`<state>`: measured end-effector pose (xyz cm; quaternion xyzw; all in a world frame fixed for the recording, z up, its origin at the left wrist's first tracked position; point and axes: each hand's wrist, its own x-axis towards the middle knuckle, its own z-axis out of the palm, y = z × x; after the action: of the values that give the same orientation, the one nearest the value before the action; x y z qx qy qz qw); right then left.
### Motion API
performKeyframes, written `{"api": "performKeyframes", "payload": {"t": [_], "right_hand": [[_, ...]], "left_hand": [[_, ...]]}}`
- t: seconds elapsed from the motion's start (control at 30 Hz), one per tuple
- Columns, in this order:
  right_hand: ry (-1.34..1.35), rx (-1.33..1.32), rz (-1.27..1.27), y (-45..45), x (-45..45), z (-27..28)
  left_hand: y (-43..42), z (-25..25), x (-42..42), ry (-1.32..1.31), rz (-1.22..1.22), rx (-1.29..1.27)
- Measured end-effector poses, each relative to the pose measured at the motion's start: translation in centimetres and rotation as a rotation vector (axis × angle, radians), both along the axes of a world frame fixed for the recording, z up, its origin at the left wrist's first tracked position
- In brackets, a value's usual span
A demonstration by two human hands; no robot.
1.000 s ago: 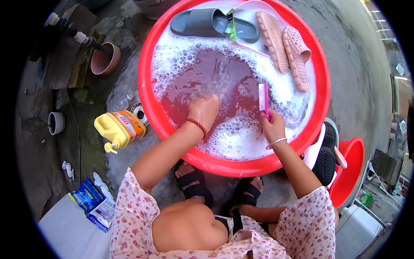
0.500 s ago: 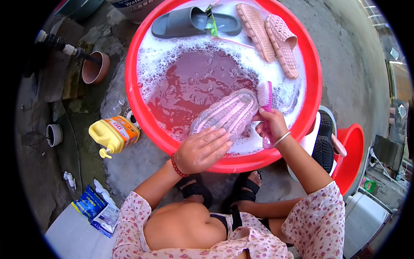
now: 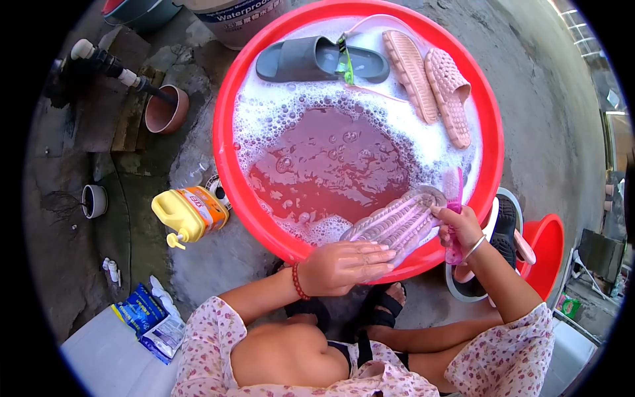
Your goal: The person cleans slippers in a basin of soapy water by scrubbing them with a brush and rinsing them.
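Leaning on a slant, a clear, pinkish shoe (image 3: 400,223) is over the lower right part of the big red tub (image 3: 226,145). Its long way runs from lower left to upper right. One end points up and right, and the other points down and left. Its ridged side shows to the camera.

The person's left hand (image 3: 344,268) is at the shoe's lower left end. Its fingers lie flat, close together, and point right. The shoe is just above and past those fingers. The thumb is hidden, so one cannot tell if that hand is pinching. The right hand (image 3: 465,227) wraps around the handle of a pink brush (image 3: 454,194), with the bristles up top. Its thumb is by the shoe's upper right end, so the shoe is left of that grip.

Near the top of the tub are a gray slipper (image 3: 291,59) and two pink slippers (image 3: 448,96).
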<state>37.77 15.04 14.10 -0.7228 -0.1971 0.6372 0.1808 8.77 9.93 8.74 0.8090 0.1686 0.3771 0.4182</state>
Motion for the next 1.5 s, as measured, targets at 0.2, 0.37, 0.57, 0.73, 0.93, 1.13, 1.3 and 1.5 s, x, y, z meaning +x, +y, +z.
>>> {"api": "performKeyframes", "payload": {"t": [0.2, 0.37, 0.57, 0.73, 0.93, 1.13, 1.3, 1.5], "right_hand": [[-0.086, 0.336, 0.155, -0.1, 7.7, 5.6], [-0.225, 0.401, 0.268, -3.9, 14.0, 10.5], [-0.175, 0.074, 0.491, -9.1, 16.1, 12.2], [-0.166, -0.221, 0.535, -14.1, 18.1, 9.8], [-0.488, -0.213, 0.782, -15.0, 19.0, 7.0], [-0.551, 0.164, 0.422, -7.5, 16.2, 7.9], [-0.507, 0.362, 0.386, 0.5, 12.5, 6.9], [-0.352, 0.614, 0.434, 7.8, 2.7, 3.6]], "left_hand": [[2.4, 0.8, -0.3, 0.428, -0.115, 0.1], [13.0, -0.5, -4.0, 0.61, 0.326, 0.208], [25.9, -4.0, -9.9, 0.307, 1.161, -0.082], [27.4, -8.6, -9.9, 0.221, 1.173, -0.417], [24.0, -7.0, -8.1, 0.086, 0.859, -0.804], [15.1, 0.5, -6.2, 0.703, 1.26, 0.281], [8.4, 1.4, -7.5, 0.715, 1.15, 0.244], [5.1, -1.3, -9.1, 0.695, 0.992, -0.156]]}}
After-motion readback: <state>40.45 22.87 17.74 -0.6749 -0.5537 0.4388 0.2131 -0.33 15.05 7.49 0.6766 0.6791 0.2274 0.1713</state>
